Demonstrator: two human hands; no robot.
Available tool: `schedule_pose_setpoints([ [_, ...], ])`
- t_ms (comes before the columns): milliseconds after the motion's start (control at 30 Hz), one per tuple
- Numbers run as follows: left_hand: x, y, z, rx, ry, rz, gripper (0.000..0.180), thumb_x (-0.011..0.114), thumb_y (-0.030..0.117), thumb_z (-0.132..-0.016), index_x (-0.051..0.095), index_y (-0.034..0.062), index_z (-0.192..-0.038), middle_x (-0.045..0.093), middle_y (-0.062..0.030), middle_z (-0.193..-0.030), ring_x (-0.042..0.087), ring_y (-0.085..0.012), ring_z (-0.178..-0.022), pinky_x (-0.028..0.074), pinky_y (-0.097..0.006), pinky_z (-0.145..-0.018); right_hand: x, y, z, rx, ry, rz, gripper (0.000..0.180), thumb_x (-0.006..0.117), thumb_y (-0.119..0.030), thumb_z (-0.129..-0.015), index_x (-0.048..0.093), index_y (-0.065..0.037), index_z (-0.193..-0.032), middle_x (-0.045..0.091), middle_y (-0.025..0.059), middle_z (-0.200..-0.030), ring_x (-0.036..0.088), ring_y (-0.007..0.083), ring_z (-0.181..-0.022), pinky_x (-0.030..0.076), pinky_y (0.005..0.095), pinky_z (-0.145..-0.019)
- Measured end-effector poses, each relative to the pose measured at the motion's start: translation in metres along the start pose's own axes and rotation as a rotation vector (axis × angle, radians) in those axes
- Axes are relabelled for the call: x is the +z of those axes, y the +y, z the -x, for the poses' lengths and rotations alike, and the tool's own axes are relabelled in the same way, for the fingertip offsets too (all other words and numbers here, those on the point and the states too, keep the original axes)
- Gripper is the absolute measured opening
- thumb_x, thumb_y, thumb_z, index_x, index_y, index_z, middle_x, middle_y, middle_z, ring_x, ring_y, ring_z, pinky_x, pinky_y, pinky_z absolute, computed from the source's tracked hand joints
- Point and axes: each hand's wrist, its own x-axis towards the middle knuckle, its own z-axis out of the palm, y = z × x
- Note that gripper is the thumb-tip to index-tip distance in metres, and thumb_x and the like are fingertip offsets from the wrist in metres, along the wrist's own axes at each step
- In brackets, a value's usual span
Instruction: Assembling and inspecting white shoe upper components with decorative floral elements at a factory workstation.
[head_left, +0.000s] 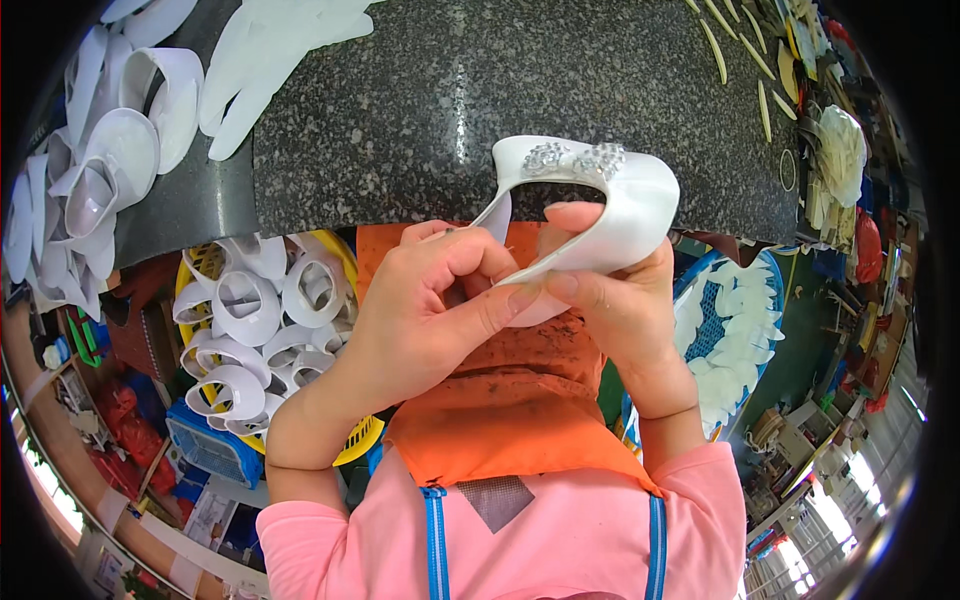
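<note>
A white shoe upper (645, 195) with a sparkling rhinestone bow (600, 158) on its front is held up before my chest, near the edge of the dark counter. My left hand (435, 290) pinches its lower edge between thumb and fingers. On the other side, my right hand (620, 300) grips the upper, the thumb on the edge close to my left thumb. One right fingertip shows through the upper's opening; the other right fingers are mostly hidden behind the white material.
A speckled dark stone counter (400, 120) spans the far side. White shoe uppers (120, 150) pile at its left, beside flat white pieces (275, 60). Below stand a yellow basket (350, 445) of uppers and, at right, a blue basket (700, 320) with white pieces. Thin strips (755, 55) lie far right.
</note>
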Motion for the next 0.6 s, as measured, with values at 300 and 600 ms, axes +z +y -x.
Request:
schedule_pose_setpoints([
  [300,0.001,0.005,-0.007,0.312,0.098,-0.197,0.012,0.074,0.014,-0.083,0.064,0.009,-0.087,0.061,0.0024,-0.076,0.054,-0.014,-0.065,0.034,-0.038,-0.094,0.01,-0.034,-0.004,-0.15,0.088,0.459,0.029,0.075,0.006,-0.077,0.07,0.004,-0.105,0.071,0.0088,-0.094,0.069,0.0137,-0.083,0.056,0.0264,-0.074],
  [600,-0.004,0.013,-0.003,0.577,0.312,-0.783,0.034,0.078,0.0,-0.063,0.065,0.0176,-0.089,0.06,-0.001,-0.098,0.06,-0.019,-0.089,0.024,-0.048,-0.11,-0.017,-0.028,-0.02,-0.686,-0.247,0.979,0.009,0.075,-0.009,-0.069,0.07,-0.014,-0.074,0.065,0.0073,-0.077,0.062,0.0262,-0.074,0.049,0.0388,-0.072],
])
